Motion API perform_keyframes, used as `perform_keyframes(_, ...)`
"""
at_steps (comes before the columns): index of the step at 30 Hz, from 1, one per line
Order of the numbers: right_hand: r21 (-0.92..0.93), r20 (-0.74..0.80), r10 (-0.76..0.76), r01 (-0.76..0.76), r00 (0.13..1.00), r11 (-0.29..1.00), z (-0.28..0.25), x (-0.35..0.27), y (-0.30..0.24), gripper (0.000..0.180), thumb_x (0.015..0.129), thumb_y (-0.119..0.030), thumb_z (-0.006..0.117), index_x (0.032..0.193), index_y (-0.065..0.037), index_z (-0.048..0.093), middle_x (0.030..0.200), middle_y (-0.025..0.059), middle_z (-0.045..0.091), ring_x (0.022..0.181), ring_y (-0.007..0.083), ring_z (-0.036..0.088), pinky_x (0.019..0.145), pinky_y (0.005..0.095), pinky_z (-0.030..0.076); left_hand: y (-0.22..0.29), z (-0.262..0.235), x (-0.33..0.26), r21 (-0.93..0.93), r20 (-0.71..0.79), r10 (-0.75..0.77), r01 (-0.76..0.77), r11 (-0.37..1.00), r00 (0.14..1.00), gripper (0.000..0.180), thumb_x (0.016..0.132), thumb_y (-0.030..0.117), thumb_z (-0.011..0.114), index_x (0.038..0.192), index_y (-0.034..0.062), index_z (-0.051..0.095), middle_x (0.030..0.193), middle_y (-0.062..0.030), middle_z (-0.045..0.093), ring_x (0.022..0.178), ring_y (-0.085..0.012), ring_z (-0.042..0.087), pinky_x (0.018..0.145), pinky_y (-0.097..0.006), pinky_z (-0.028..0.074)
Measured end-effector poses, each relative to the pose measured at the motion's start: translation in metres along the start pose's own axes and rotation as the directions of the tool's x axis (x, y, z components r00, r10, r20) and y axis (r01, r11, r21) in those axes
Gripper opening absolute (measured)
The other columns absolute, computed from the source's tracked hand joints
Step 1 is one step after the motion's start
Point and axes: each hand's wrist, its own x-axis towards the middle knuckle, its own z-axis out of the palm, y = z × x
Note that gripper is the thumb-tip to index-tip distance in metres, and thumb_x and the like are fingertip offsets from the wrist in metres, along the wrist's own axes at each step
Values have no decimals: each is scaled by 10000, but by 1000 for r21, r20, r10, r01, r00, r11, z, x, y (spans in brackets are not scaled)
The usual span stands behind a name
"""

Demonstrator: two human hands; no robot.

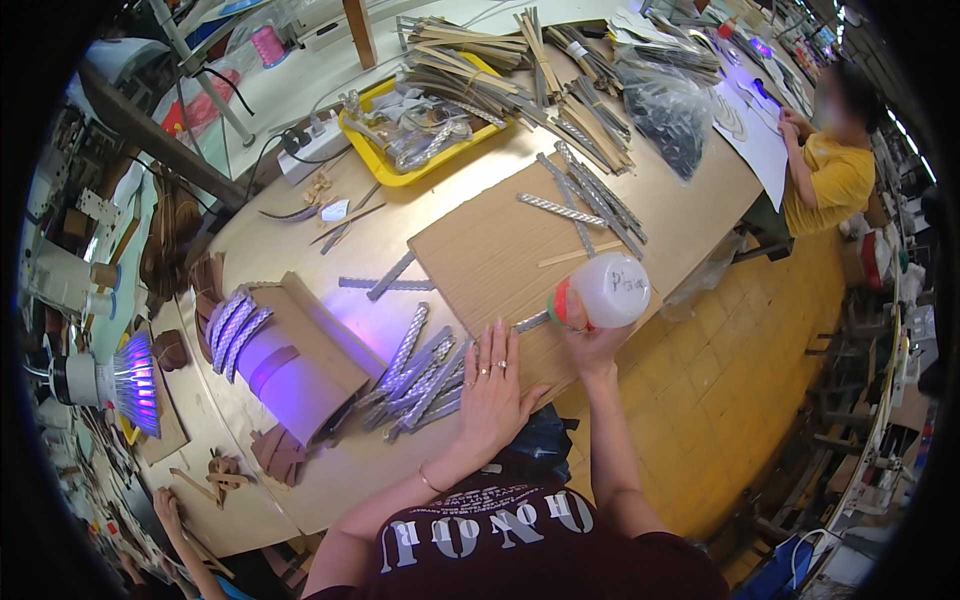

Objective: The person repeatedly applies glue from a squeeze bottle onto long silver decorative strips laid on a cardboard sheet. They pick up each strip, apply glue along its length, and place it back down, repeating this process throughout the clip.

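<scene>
The left hand (492,385) lies flat, fingers spread and holding nothing, palm down on the near edge of a flat sheet of brown cardboard (500,250) that rests on the pale curved worktop (300,235). Its fingertips touch the end of a loose pile of silvery patterned strips (420,375), which fans out just left of the hand. The right hand (590,340) is closed around a translucent white plastic squeeze bottle with a red and green cap end (600,292), held on its side with the cap pointing left over the cardboard, right beside a single silvery strip (532,321) lying at the cardboard's edge.

Left of the pile, an open brown cardboard box (300,360) glows violet from a small lamp with purple lights (135,385), and more patterned strips (235,325) hang over its far wall. Further strips (590,200) lie scattered on the far part of the cardboard sheet. Beyond them sits a yellow plastic tray (372,160) filled with clear packets, next to heaps of tan strips (480,70). At the far right end of the worktop sits another person in a yellow shirt (830,175).
</scene>
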Motion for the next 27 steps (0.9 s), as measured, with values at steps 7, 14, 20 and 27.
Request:
perform_keyframes(7,-2,90,-16,16,996,1000,7,-14,-7,621,706,-345,839,1118,24,558,1108,163,589,949,294,612,892,378,453,0,2,3,44,9,-10,9,999,1000,888,860,548,566,1441,-64,289,1521,-214,272,1430,-349,213,1157,-493,127)
perform_keyframes(14,39,-31,-68,69,997,997,19,-26,-11,865,687,-343,857,1258,80,363,1069,169,606,973,280,622,888,386,473,-1,2,3,55,-3,0,0,999,1000,873,851,553,572,1415,-70,337,1518,-211,279,1432,-353,204,1157,-500,114)
perform_keyframes(20,49,-238,61,-51,969,998,-25,20,11,727,764,-319,795,1246,50,395,1090,145,601,980,263,619,870,380,486,-2,-4,8,85,-69,51,-45,995,996,773,833,482,623,1345,-66,433,1450,-216,372,1382,-354,299,1138,-493,179)
perform_keyframes(27,380,497,356,-567,791,730,-61,11,-36,701,757,-334,750,1289,17,458,1154,125,609,989,230,623,877,374,503,-26,-14,31,32,-197,180,-177,984,964,307,839,201,630,1095,31,623,1139,-105,580,1137,-264,511,976,-437,354)
